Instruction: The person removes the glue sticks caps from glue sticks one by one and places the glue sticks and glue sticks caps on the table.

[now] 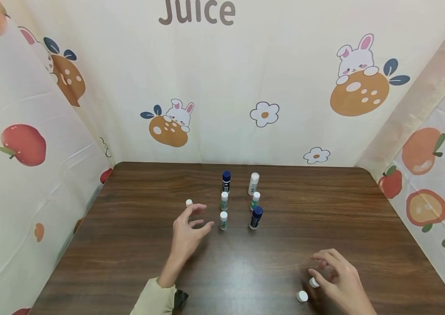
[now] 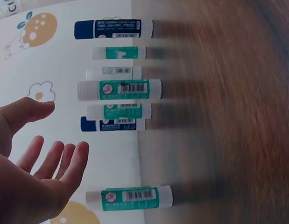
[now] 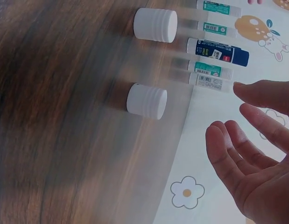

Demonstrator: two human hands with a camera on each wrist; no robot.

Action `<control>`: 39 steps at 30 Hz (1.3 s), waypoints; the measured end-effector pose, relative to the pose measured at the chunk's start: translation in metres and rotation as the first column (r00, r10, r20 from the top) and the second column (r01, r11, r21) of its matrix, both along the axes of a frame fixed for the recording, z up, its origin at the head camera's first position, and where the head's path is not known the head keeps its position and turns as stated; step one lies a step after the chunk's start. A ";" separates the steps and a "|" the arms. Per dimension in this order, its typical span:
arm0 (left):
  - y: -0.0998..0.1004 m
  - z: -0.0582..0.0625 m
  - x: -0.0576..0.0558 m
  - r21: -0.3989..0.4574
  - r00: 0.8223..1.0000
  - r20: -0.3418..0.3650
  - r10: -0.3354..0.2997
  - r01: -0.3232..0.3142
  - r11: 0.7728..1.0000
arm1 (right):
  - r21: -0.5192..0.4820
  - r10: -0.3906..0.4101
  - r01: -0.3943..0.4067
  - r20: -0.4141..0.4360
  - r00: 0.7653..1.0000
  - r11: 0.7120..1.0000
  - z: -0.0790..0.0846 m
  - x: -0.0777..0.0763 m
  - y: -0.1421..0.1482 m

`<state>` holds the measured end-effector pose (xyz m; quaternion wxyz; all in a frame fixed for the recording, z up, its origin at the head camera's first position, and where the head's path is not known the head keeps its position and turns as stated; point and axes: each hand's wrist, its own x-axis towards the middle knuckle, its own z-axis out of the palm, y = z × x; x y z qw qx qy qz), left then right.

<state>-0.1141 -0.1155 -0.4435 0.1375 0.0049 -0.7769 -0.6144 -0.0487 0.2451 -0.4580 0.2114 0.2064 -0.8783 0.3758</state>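
My left hand (image 1: 188,232), thumb and fingers apart and holding nothing, is over the table between two white-capped glue sticks. One glue stick (image 1: 189,203) stands mostly hidden behind its fingers; the other, with a green label (image 1: 224,221), is just right of the thumb. In the left wrist view, the left hand's fingers (image 2: 65,161) are loosely bent beside the upright sticks. My right hand (image 1: 340,280) hovers at the front right, fingers loosely bent and nothing between them. Close to it on the table are two small white caps, one under the thumb (image 1: 314,283) and one further left (image 1: 302,296).
Two short columns of upright glue sticks stand mid-table, including blue ones (image 1: 226,181) (image 1: 255,218), green-labelled ones (image 1: 224,201) (image 1: 255,201) and a white one (image 1: 253,183). A printed curtain (image 1: 222,78) hangs behind the brown wooden table (image 1: 128,245) and along both sides.
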 end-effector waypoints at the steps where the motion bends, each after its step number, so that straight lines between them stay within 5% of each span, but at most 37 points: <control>1: 0.001 -0.001 0.000 0.000 1.000 -0.002 -0.004 0.004 1.000 | -0.001 0.002 -0.002 0.001 1.000 1.000 0.000 0.000 -0.001; 25: 0.022 -0.030 -0.015 0.020 0.997 0.069 -0.043 0.042 0.999 | 0.041 0.081 -0.082 0.021 0.996 0.996 0.017 -0.010 -0.017; 39: 0.033 -0.038 -0.021 0.004 0.993 0.108 -0.049 0.049 0.999 | -0.011 0.111 -0.112 -0.066 0.992 0.994 0.024 -0.016 -0.030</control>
